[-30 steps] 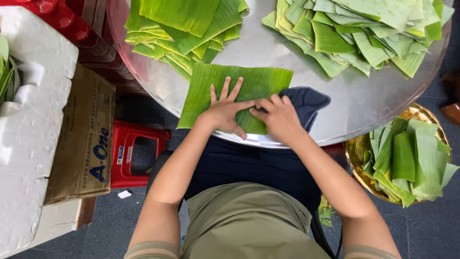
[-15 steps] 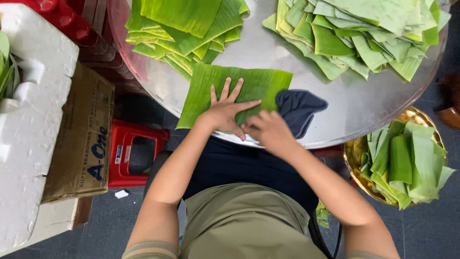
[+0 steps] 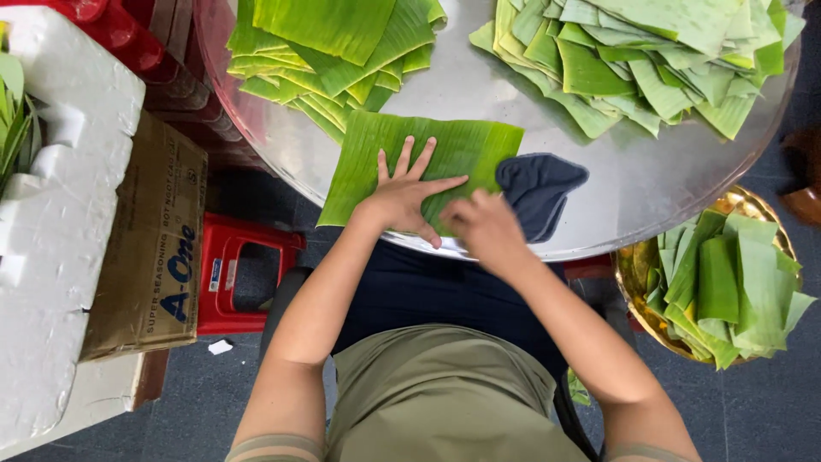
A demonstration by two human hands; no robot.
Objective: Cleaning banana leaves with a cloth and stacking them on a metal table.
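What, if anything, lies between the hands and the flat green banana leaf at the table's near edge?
Nothing visible: the left hand lies flat on the banana leaf, and the right hand rests at its near edge beside the dark blue cloth.

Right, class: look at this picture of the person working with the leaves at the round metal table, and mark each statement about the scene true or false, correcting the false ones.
1. The left hand lies flat, fingers spread, on a banana leaf. True.
2. The dark blue cloth lies on the floor. False: it lies on the metal table, beside the right hand.
3. Two heaps of cut leaves lie at the far side of the table. True.
4. The gold basin to the right is full of water. False: it holds folded green leaves.
5. The red stool stands on top of the table. False: it stands on the floor, beside a cardboard box.
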